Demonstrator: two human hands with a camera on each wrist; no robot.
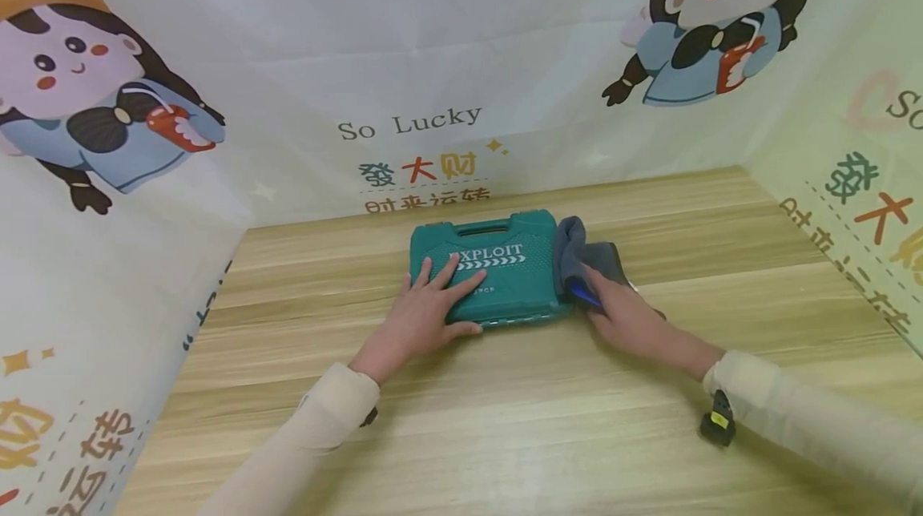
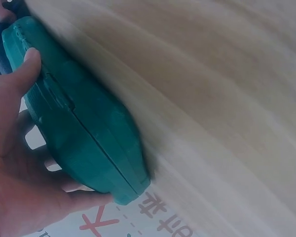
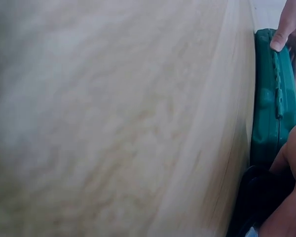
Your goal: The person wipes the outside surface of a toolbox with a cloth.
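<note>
On the left, the left hand (image 1: 424, 312) rests on the green case (image 1: 508, 272), which lies flat towards the back of the wooden surface (image 1: 505, 420); were that hold to ease, I'd guess a push from the other side might slide it. Those fingers are spread across its top, thumb at the near edge. Against its right end, the right hand (image 1: 630, 320) pinches a grey cloth (image 1: 573, 255), whose folds hide some fingers.
</note>
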